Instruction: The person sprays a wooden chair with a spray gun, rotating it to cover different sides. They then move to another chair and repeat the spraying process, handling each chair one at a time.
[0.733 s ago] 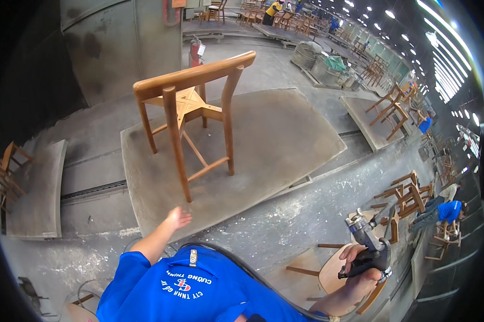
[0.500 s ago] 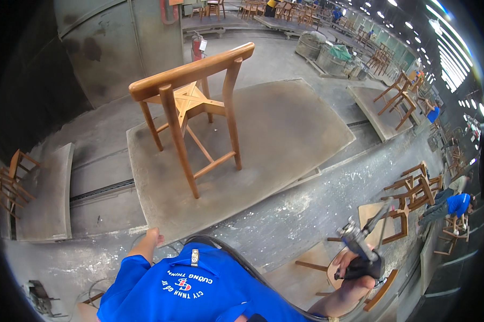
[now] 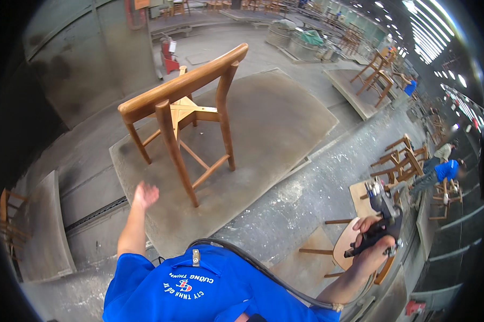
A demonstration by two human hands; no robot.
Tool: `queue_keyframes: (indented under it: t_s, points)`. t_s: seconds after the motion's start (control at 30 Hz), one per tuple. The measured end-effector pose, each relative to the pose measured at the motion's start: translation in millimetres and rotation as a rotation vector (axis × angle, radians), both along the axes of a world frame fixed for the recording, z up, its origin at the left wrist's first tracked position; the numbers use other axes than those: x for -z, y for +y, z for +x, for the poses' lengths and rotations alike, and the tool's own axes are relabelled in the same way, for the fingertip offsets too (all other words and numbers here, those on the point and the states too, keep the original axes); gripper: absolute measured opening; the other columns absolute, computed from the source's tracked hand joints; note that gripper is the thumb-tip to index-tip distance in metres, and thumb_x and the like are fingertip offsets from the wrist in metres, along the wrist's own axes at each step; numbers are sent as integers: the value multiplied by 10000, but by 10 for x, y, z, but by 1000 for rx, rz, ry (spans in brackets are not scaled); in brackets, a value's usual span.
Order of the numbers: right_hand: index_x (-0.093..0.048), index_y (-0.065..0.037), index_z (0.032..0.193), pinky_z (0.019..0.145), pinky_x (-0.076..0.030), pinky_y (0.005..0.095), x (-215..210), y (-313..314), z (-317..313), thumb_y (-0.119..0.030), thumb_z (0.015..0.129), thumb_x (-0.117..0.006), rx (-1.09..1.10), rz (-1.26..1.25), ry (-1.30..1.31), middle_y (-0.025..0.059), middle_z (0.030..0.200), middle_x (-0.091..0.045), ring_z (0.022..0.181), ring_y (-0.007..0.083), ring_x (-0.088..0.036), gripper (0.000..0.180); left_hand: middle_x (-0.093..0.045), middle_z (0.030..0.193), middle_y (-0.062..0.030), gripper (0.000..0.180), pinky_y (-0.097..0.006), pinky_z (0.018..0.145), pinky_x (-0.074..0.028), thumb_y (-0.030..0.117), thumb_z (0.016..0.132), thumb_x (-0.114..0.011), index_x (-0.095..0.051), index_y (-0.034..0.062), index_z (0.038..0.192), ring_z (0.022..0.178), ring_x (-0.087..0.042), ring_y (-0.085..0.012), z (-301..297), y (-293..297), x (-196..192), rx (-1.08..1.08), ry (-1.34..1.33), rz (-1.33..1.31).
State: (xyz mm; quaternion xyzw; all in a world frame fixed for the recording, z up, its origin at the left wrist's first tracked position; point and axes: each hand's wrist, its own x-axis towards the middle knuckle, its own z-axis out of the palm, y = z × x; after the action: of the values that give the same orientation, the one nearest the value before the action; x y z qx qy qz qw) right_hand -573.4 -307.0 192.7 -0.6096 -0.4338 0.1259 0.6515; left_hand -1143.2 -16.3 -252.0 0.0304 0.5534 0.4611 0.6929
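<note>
A brown wooden chair frame (image 3: 185, 80) with an open, pale cross-braced seat stands upright on a worn flat board (image 3: 276, 123) before me. My left hand (image 3: 145, 195) is raised over the board's near left edge, fingers apart, holding nothing and short of the chair's legs. At the right, my right hand (image 3: 379, 248) is wrapped round the grip of a spray gun (image 3: 388, 212), whose metal head points upward, away from me. A dark hose (image 3: 252, 266) runs across my blue shirt towards my right forearm.
Behind the spray gun stands a chair with a pale seat (image 3: 345, 246). Further chairs (image 3: 400, 161) stand beside co-workers in blue (image 3: 446, 170) at the right. Other boards (image 3: 41, 231) flank mine along a floor track (image 3: 97, 214). A red fire extinguisher (image 3: 167, 51) and drums (image 3: 303, 48) stand beyond.
My left hand has reached forward and opened out over the board. My right hand has lifted the spray gun slightly up and to the right. The whole view has shifted a little.
</note>
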Motion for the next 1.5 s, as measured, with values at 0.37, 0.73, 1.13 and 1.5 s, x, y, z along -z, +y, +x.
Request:
queue_keyframes:
  t_s: [0.37,0.73,1.13,1.5]
  points:
    - [-542,58,1277,454,-384,217,146,-249,-973,-724,814,-637,8,-234,33,106,734,-634,523,88,-511,914,21,1655,-198,1026,-596,1200,-112,623,914,-575,82,231,1598,1529,-59,-372,566,2203,-1563,-187,-194,369]
    - [-538,0,1092,424,-393,208,697,-267,-1284,-635,970,-451,102,-438,344,88,763,-615,694,190,-669,652,-533,1315,-158,543,-465,973,-478,381,995,-590,-439,35,1384,1176,-543,-260,1324,2330,-1647,132,-312,518]
    - [-536,-11,1000,424,-378,215,713,214,-326,-677,944,-465,-8,-228,381,87,772,-597,705,206,-657,673,-682,1021,-57,445,-358,716,-586,423,1002,-587,-605,41,1231,874,-656,-169,1514,1472,-2143,18,39,528]
    - [-509,80,1138,627,-508,373,703,832,98,-749,816,-562,-413,-44,367,142,740,-585,601,196,-552,891,-631,899,-62,455,-616,692,-587,515,979,-572,-542,120,1204,804,-651,-299,1104,2044,-2282,-209,-9,492]
